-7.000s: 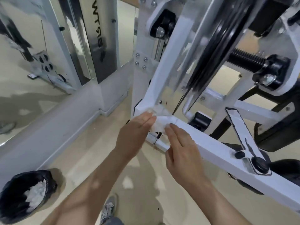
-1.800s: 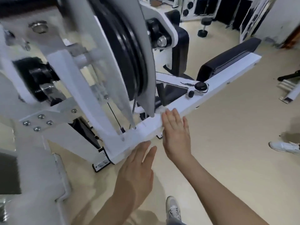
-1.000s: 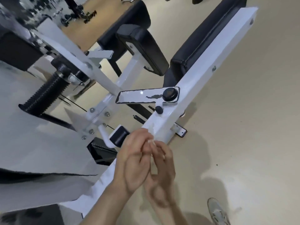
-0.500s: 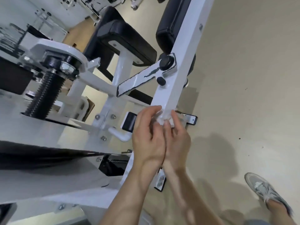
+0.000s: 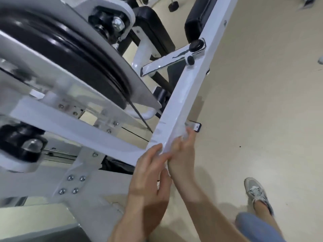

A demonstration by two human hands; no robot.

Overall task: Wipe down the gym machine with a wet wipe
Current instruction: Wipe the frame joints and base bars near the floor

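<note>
Wipe (image 5: 183, 137) bunched under right hand (image 5: 181, 151), pressed to the white beam's (image 5: 185, 95) outer edge near its lower corner. Left hand (image 5: 150, 173) loosely spread alongside, empty. Beam above looks damp; pads, pulley housing likely remain.

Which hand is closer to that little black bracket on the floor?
The right hand. Its fingertips reach up almost beside the black bracket. The left hand sits lower and further left, on the white beam.
</note>
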